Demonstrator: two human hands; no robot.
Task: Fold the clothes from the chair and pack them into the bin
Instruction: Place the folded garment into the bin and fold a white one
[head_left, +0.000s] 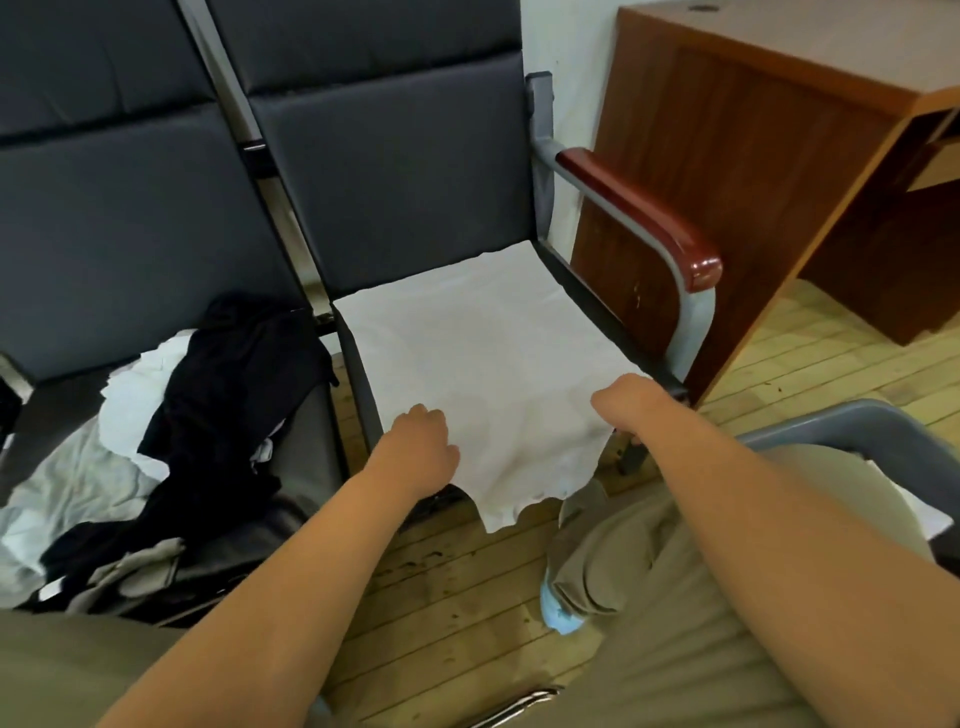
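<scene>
Dark padded chair seat (415, 208) serves as folding table.
Left hand (421, 447) and right hand (626, 402) pinch the white garment (467, 353)'s near edge; I'd pull it taut, then fold evenly.

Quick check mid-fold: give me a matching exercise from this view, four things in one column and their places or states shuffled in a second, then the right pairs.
Things:
1. white garment
2. clothes pile
3. left hand
4. wooden desk

Places or states:
A. heaped on the left seat
B. standing right of the armrest
C. spread flat on the right seat
D. on the garment's near left edge

Pairs: 1-C, 2-A, 3-D, 4-B
</scene>
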